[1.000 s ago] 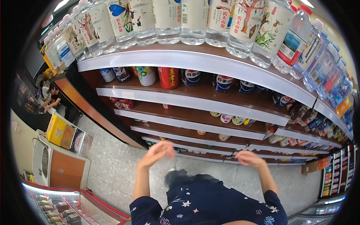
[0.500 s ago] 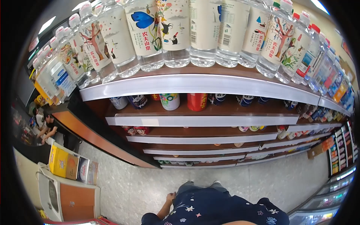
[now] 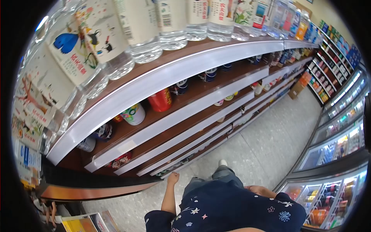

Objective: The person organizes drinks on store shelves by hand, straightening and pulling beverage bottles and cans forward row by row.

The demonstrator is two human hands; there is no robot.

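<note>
My left hand (image 3: 173,178) hangs low at my side, beside the lower shelves, with its fingers curled in. I see nothing in it. My right hand (image 3: 253,189) lies close to my body at the hem of my dark blue flowered shirt (image 3: 228,205); its fingers are mostly hidden. Neither hand touches the goods. Nearest in front of me stands a shelf unit (image 3: 174,58), its top lined with large clear water bottles (image 3: 170,23) with pale illustrated labels. On the level below are a red can (image 3: 160,101) and a white can with a colourful print (image 3: 133,114).
Glass-door drink coolers (image 3: 328,193) run along the right. A cardboard box (image 3: 296,89) sits on the floor near a far rack (image 3: 328,69). Pale floor (image 3: 266,127) lies between shelves and coolers. At lower left are yellow boxes (image 3: 77,225) and part of another person (image 3: 51,212).
My view has turned right and tilted, bringing the coolers and aisle further in. My left arm has swung forward a little. My right hand, hidden before, now shows in part.
</note>
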